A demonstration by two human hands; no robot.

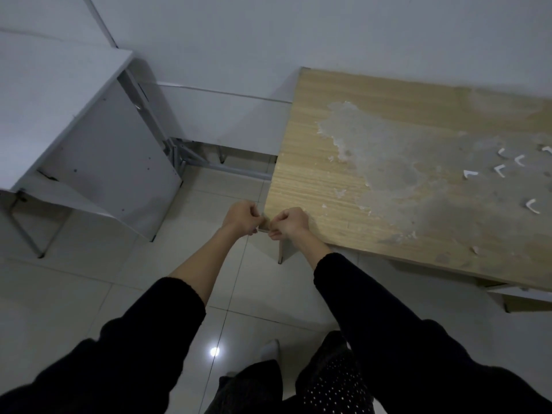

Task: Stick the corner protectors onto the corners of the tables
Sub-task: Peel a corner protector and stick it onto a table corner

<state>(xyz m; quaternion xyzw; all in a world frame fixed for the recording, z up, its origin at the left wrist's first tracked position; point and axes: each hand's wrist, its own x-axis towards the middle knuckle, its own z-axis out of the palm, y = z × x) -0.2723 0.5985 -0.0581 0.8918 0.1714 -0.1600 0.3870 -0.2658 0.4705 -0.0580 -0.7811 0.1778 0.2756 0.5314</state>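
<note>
Step in hand: pressing a corner protector onto the near left corner of the wooden bench [373, 204]; judged from hand placement, the protector itself is hidden under the fingers.
Left hand [240, 218]: curled, grip closed against the left face of the corner.
Right hand [291, 224]: curled, grip closed on the front face of the same corner, fingertips pinching low.
What each grip holds: cannot tell whether the fingers bear on the protector or on bare edge.
Doing it well: seat the inner angle flush to the corner first, then squeeze both wings evenly and hold; the bench top looks flaked and dusty, so adhesion may be poor unless the edge is clean.
Spare corner protectors [500, 170]: six white L-shaped pieces counted, loose on the bench well to the right; one is cut by the frame edge.
Benches: two, the wooden one and a white bench [53, 94] to the left.
Hands: two.
</note>
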